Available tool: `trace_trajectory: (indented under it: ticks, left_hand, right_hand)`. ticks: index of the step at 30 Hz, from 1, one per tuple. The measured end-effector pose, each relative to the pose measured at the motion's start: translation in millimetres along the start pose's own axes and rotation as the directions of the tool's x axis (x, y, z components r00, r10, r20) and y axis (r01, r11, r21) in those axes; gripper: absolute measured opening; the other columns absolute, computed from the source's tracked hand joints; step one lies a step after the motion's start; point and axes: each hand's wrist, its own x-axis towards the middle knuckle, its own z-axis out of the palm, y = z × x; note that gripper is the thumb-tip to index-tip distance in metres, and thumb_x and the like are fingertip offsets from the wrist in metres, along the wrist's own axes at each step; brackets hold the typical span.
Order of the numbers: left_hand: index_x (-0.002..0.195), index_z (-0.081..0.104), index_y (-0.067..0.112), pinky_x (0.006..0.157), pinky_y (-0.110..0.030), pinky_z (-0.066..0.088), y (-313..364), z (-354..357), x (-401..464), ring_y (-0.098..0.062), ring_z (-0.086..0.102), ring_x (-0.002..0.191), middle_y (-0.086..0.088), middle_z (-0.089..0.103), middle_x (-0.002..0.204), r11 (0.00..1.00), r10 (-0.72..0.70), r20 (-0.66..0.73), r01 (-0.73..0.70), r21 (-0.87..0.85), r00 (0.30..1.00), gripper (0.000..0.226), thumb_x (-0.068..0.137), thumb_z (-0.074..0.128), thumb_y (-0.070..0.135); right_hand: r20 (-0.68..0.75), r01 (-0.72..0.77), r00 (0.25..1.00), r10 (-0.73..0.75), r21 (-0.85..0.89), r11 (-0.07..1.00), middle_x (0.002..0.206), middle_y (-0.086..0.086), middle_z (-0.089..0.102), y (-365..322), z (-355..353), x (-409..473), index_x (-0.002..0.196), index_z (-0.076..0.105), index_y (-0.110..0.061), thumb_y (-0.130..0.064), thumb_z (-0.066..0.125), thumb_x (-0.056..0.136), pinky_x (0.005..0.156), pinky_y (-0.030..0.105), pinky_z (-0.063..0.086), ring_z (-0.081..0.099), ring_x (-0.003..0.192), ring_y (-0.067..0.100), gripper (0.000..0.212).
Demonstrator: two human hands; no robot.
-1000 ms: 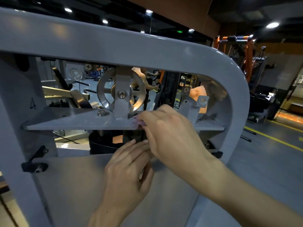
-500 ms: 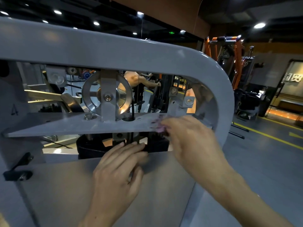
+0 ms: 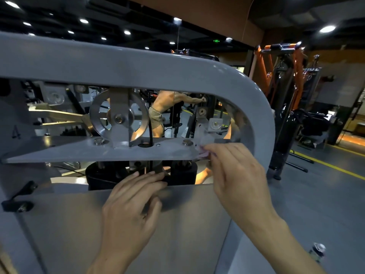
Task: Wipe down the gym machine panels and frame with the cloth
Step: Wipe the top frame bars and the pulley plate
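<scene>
One cloth (image 3: 203,153), pinched by the right hand (image 3: 235,175) at the plate's (image 3: 79,153) right end; left hand (image 3: 130,202), fingers straight, rests on the one panel (image 3: 69,224).

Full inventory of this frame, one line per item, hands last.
curved grey steel frame tube: one, grey, arching over the opening.
flat grey metal plate: one, grey, horizontal inside the frame.
silver spoked pulley wheel: one, silver, upright on the plate.
flat grey lower panel: one, grey, below the opening.
small pale pink cloth: one, pinkish, at the plate's right end.
orange gym rack: one, orange, right background.
left hand: fingers flat on the panel's top edge.
right hand: pinching the cloth against the plate.
</scene>
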Motion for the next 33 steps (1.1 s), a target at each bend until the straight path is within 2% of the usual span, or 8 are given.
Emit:
trace_trajectory:
  ticks: [4,10,14,18,25,29,31,33]
  left_hand:
    - [0.097,0.08,0.022,0.116,-0.018,0.033,3,3,1,0.009,0.056,0.118,0.021,0.069,0.117,0.999,-0.021,-0.024,0.022,0.032,1.0,0.029,0.087,0.052,0.022]
    - [0.096,0.077,0.024,0.115,-0.019,0.033,7,-1,2,0.002,0.061,0.119,0.017,0.073,0.114,0.995,-0.047,0.033,0.044,0.088,0.998,0.028,0.08,0.054,0.017]
    - [0.098,0.077,0.024,0.112,-0.021,0.039,7,-2,4,0.012,0.054,0.124,0.021,0.071,0.118,0.996,-0.056,0.055,0.052,0.069,0.997,0.033,0.077,0.053,0.015]
    - [0.098,0.077,0.023,0.111,-0.024,0.041,8,-6,4,0.01,0.056,0.123,0.017,0.074,0.117,0.995,-0.069,0.064,0.064,0.081,0.996,0.033,0.075,0.054,0.015]
    - [0.099,0.076,0.023,0.112,-0.028,0.041,4,-8,3,-0.001,0.062,0.121,0.016,0.074,0.12,0.995,-0.052,0.092,0.044,0.094,0.994,0.034,0.075,0.055,0.012]
    - [0.092,0.075,0.012,0.115,-0.018,0.035,-4,-16,4,-0.013,0.064,0.113,0.001,0.077,0.106,0.996,0.042,0.164,-0.055,0.071,0.986,0.026,0.07,0.063,0.007]
    - [0.095,0.076,0.012,0.117,-0.026,0.037,-10,-23,2,-0.013,0.065,0.116,0.002,0.077,0.107,0.996,0.073,0.225,-0.084,0.039,0.972,0.026,0.077,0.058,0.012]
    - [0.106,0.076,0.016,0.119,-0.035,0.038,-23,-33,-4,-0.008,0.059,0.13,0.006,0.074,0.124,0.995,0.086,0.251,-0.097,0.032,0.964,0.032,0.082,0.057,0.013]
  right_hand:
    - [-0.002,-0.023,1.0,0.023,0.068,0.997,0.098,-0.004,0.072,15,-8,-4,0.107,0.072,-0.013,-0.009,0.057,0.091,0.079,0.034,0.05,0.065,0.095,0.022,0.023]
    - [0.086,0.099,0.988,-0.125,0.261,0.96,0.104,-0.005,0.072,-26,0,8,0.108,0.072,-0.015,-0.005,0.066,0.093,0.082,0.033,0.052,0.063,0.097,0.02,0.019]
    - [0.169,0.114,0.974,-0.149,0.202,0.973,0.109,-0.002,0.072,-31,10,16,0.114,0.071,-0.015,-0.003,0.071,0.089,0.085,0.04,0.056,0.064,0.103,0.021,0.028]
    - [0.229,0.091,0.964,-0.137,0.202,0.975,0.128,-0.002,0.069,-28,6,8,0.128,0.068,-0.016,0.003,0.07,0.083,0.101,0.033,0.05,0.062,0.121,0.018,0.05]
    - [0.291,0.041,0.949,-0.118,0.259,0.965,0.116,-0.008,0.073,-45,14,26,0.12,0.071,-0.021,0.004,0.062,0.083,0.082,0.041,0.06,0.069,0.106,0.017,0.045]
    - [0.299,0.067,0.944,-0.142,0.248,0.966,0.12,-0.007,0.073,-90,32,32,0.123,0.071,-0.021,-0.001,0.065,0.082,0.085,0.035,0.059,0.068,0.112,0.017,0.045]
    - [0.281,0.066,0.95,-0.139,0.252,0.965,0.117,-0.008,0.074,-98,34,32,0.122,0.072,-0.022,-0.003,0.067,0.082,0.081,0.034,0.059,0.07,0.108,0.017,0.044]
    - [0.254,0.042,0.961,-0.107,0.247,0.968,0.116,-0.009,0.074,-90,30,29,0.122,0.071,-0.024,-0.005,0.065,0.087,0.08,0.035,0.059,0.07,0.104,0.016,0.04]
